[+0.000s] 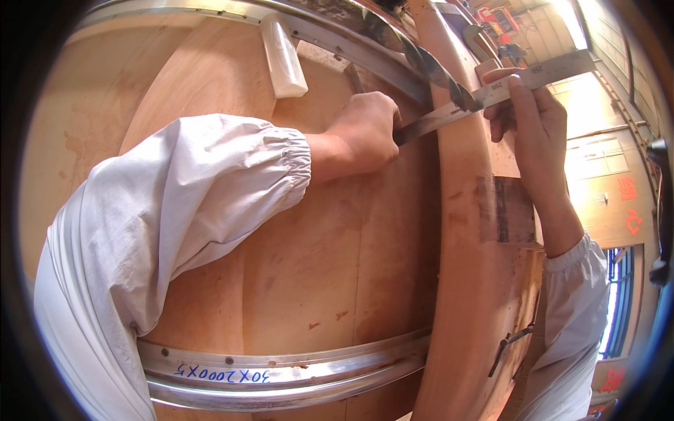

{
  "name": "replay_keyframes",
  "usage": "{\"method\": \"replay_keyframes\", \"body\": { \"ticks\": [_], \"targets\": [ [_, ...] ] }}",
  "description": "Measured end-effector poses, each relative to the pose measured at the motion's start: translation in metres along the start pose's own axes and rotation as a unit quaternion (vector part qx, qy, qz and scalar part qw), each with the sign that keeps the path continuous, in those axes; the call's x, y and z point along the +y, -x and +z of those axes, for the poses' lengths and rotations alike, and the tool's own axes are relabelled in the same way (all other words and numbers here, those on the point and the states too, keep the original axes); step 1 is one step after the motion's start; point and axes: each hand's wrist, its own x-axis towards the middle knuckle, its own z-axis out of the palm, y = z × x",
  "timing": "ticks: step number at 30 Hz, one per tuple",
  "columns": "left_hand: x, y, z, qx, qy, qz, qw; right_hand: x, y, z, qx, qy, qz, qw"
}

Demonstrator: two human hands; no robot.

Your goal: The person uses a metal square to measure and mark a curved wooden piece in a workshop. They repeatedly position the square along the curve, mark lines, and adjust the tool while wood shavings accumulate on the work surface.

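A metal ruler (493, 91) is crossing the wooden beam (467, 281), the left hand (366, 133) gripping it left of the beam, the right hand (533, 126) pinching it on the right. It is looking light, springy, suiting edge grips.

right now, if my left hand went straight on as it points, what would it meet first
Past the metal ruler it grips, your left hand would probably meet the wooden beam; a spiral drill bit also crosses near that line, depth unclear.
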Motion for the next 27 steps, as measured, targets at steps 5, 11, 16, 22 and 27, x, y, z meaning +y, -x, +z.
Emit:
{"method": "replay_keyframes", "body": {
  "ticks": [5,11,16,22,27],
  "targets": [
    [-0.001,-0.003,0.002,0.0,0.057,-0.043,0.997,0.002,-0.001,0.0,0.001,0.005,0.004,1.0],
    [-0.009,-0.01,0.01,0.058,0.14,-0.065,0.986,0.006,0.002,-0.004,0.006,0.011,0.012,1.0],
    [-0.005,-0.004,-0.006,0.13,0.159,-0.1,0.974,-0.001,-0.004,0.003,-0.007,0.002,-0.004,1.0],
    [-0.002,-0.01,0.011,0.115,0.175,-0.048,0.977,0.009,0.004,-0.008,0.002,0.018,0.009,1.0],
    [-0.002,-0.007,0.008,0.108,0.268,-0.004,0.957,0.003,-0.001,-0.003,-0.005,0.013,0.001,1.0]
  ]
}}
